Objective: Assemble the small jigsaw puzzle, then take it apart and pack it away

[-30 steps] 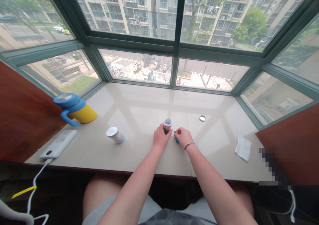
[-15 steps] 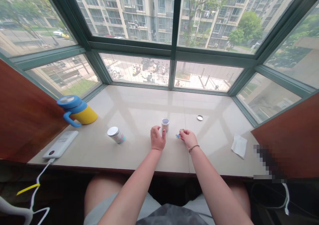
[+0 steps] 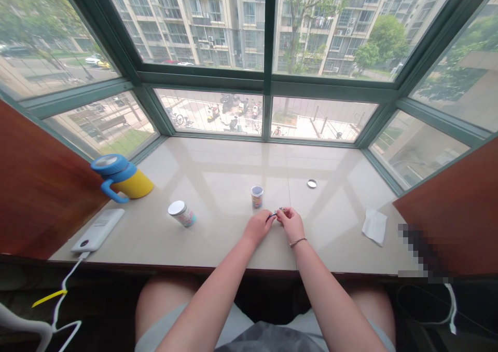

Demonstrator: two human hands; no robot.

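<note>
I see my left hand (image 3: 257, 226) and right hand (image 3: 291, 224) drawn close, fingertips pinching a small blue item (image 3: 274, 214) between them, seemingly to steady it, above the tiled sill (image 3: 218, 175), just in front of the small printed jar (image 3: 257, 197).

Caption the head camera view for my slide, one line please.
Left hand and right hand pinch a small blue object beside a small jar on a tiled window sill.

Between the left hand (image 3: 258, 227) and right hand (image 3: 291, 225), the fingers (image 3: 284, 213) partly hide a small blue item (image 3: 273, 215), too small to identify; at right, a pixelated patch (image 3: 422, 253) blurs the view; a white cable (image 3: 58, 310) runs off the lower left edge
</note>
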